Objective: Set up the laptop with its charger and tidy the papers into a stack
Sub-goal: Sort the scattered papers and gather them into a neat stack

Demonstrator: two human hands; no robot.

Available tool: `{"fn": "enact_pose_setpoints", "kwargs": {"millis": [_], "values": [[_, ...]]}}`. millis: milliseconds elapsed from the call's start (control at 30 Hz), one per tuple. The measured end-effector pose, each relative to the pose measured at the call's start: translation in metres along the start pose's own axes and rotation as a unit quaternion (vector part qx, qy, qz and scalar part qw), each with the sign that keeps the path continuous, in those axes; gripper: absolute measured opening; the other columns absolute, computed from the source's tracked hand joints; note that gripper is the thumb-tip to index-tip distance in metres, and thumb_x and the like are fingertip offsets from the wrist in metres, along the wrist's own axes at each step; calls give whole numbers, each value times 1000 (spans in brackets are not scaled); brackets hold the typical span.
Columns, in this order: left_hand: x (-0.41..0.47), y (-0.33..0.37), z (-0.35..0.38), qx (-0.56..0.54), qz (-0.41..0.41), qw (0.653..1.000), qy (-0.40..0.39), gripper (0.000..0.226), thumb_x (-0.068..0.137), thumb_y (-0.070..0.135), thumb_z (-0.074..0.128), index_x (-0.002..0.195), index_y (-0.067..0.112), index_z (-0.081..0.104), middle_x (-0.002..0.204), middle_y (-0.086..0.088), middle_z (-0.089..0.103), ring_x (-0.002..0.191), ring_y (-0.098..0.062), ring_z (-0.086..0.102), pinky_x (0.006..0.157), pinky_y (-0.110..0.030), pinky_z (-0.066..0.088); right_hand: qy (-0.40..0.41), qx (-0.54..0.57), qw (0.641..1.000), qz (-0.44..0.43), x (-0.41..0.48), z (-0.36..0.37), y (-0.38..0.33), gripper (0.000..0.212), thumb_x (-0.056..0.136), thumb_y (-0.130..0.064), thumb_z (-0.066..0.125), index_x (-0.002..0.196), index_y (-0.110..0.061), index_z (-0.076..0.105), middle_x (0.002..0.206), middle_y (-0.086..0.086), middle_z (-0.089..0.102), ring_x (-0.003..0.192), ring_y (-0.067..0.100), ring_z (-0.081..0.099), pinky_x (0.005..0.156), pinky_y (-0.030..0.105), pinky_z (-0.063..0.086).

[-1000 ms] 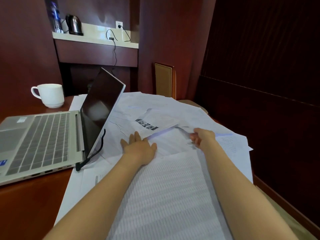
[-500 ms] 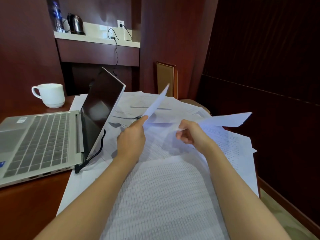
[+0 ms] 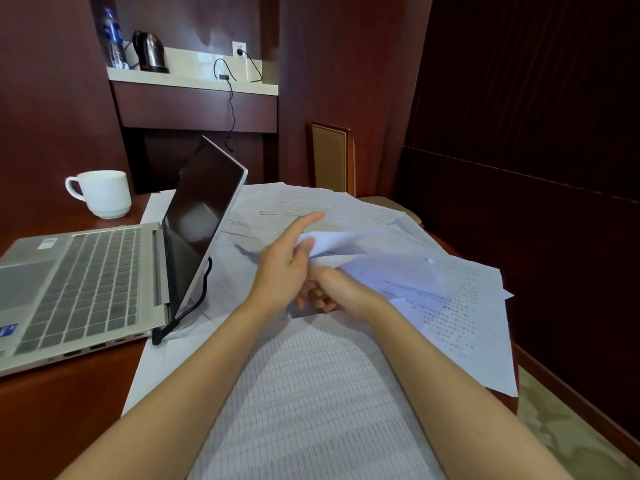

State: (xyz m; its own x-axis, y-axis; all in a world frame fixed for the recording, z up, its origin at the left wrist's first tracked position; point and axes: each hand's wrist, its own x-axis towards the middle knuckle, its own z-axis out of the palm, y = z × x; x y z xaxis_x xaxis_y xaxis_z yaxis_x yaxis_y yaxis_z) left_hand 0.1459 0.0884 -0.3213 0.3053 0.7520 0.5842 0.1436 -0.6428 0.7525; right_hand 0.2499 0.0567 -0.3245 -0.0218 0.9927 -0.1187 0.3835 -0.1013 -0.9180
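Note:
Loose printed papers (image 3: 460, 317) lie scattered across the wooden table. My left hand (image 3: 285, 268) pinches the edge of a lifted white sheet (image 3: 349, 242), its index finger stretched out. Just below it, my right hand (image 3: 341, 292) grips more sheets (image 3: 401, 275) with curled fingers, and the two hands touch. An open silver laptop (image 3: 86, 282) sits on the left with a dark screen. A black charger cable (image 3: 194, 306) runs from behind the screen to a plug at the laptop's near right corner. A large lined sheet (image 3: 311, 393) lies under my forearms.
A white mug (image 3: 104, 194) stands behind the laptop. On a wall shelf stand a kettle (image 3: 149, 50) and a water bottle (image 3: 112, 39), beside a wall socket (image 3: 239, 50) with a cable plugged in. A chair back (image 3: 332, 157) rises beyond the table.
My hands have come together over the pile. The sheet my left hand held upright and the one my right hand held out to the right now meet between them, lower down.

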Motion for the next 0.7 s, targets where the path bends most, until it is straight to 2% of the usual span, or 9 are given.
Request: {"fn": "enact_pose_setpoints", "kwargs": {"millis": [100, 133, 200, 267, 367, 433, 567, 600, 700], "values": [[2, 2, 2, -25, -31, 998, -49, 46, 96, 10, 45, 135, 35, 42, 116, -14, 60, 106, -23, 57, 81, 0, 37, 35, 14, 998, -47, -3, -3, 2, 34, 86, -16, 40, 55, -16, 53, 48, -5, 56, 48, 9, 40, 50, 22, 29], [3, 2, 2, -40, -39, 996, -63, 41, 96, 11, 46, 131, 34, 47, 100, -17, 63, 90, -25, 61, 74, -5, 43, 35, 33, 998, -49, -4, -5, 2, 33, 85, -14, 41, 55, -15, 54, 48, -5, 56, 49, 9, 41, 50, 21, 29], [6, -1, -2, -74, -50, 991, -99, 26, 97, 13, 45, 114, 26, 61, 67, -4, 62, 57, -24, 55, 58, -21, 46, 24, 72, 995, -62, -6, -8, 2, 23, 81, -15, 46, 59, -13, 54, 51, -5, 57, 52, 9, 43, 53, 21, 31], [7, -5, -7, -118, -60, 982, -134, 25, 98, 15, 43, 104, 18, 68, 51, 4, 57, 47, -19, 50, 54, -24, 44, 6, 112, 989, -98, -2, -11, 4, 12, 74, -18, 48, 67, -13, 56, 59, -2, 59, 58, 11, 46, 55, 22, 35], [6, 0, -16, -159, -53, 969, -182, 22, 96, 26, 47, 99, 27, 69, 61, -10, 56, 53, -13, 52, 62, -21, 46, -25, 150, 981, -121, 1, -12, 5, 12, 73, -18, 46, 70, -11, 55, 60, -1, 57, 59, 12, 47, 58, 24, 36], [6, 2, -20, -182, -39, 957, -225, 25, 85, 34, 57, 106, 26, 67, 69, -16, 54, 60, -14, 55, 67, -19, 46, -38, 182, 973, -134, 0, -16, 2, 14, 71, -17, 45, 64, -13, 57, 57, -2, 55, 57, 11, 45, 57, 24, 33], [7, -1, -23, -294, -81, 916, -259, 57, 59, 6, 60, 115, 12, 59, 83, -15, 58, 81, -24, 57, 79, -29, 48, -66, 281, 942, -173, -5, -23, -7, 18, 62, -16, 52, 45, -14, 59, 46, -1, 47, 47, 11, 32, 47, 21, 23], [6, -3, -22, -278, -104, 920, -255, 58, 59, -3, 55, 113, 15, 59, 85, -8, 63, 84, -19, 60, 81, -26, 49, -85, 312, 928, -185, -5, -24, -9, 16, 59, -19, 59, 44, -13, 57, 45, -1, 44, 44, 10, 31, 43, 19, 22], [-3, -5, -15, -87, -128, 952, -265, 36, 78, -14, 51, 96, 15, 61, 71, 5, 60, 66, -5, 54, 63, -17, 41, -146, 380, 891, -200, -4, -26, -11, 22, 55, -27, 69, 46, -12, 55, 45, -1, 41, 40, 7, 32, 39, 17, 25]]}}
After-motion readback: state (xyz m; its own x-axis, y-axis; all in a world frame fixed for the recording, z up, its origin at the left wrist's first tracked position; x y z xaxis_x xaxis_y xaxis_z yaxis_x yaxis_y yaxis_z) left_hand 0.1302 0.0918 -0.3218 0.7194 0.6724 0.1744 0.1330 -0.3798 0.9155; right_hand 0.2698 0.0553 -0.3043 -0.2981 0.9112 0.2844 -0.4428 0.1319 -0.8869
